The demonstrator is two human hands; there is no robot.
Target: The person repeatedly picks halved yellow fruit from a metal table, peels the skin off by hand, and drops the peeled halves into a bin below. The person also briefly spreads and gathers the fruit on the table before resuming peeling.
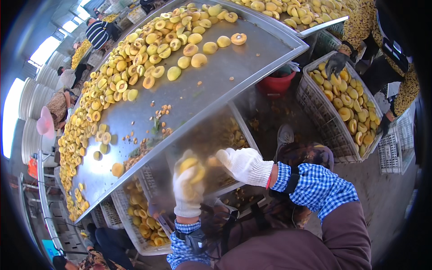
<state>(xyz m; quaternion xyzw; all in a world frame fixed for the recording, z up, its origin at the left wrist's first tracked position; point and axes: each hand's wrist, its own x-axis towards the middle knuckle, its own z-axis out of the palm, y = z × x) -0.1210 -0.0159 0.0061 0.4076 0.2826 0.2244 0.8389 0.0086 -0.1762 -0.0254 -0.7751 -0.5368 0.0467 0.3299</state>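
Note:
My left hand (pixel 189 192), in a white knit glove, is shut on a yellow stone-fruit half (pixel 191 166), blurred by motion. My right hand (pixel 244 167), also gloved, is at its right with fingers curled. A blurred orange piece (pixel 212 161) shows at its fingertips; whether it is gripped cannot be told. Both hands are in front of the metal table's raised edge (pixel 189 121), over a crate (pixel 245 130) with fruit scraps inside. Halved yellow stone fruit (pixel 121 65) is heaped along the table's far side. Pits and scraps (pixel 145 145) lie nearer its edge.
A crate of fruit halves (pixel 145 248) stands under the table at left. At right, a co-worker's dark-gloved hand (pixel 335 64) rests on fruit in another crate (pixel 312 101). A red bucket (pixel 278 84) is under the table corner. Other people sit at the far left.

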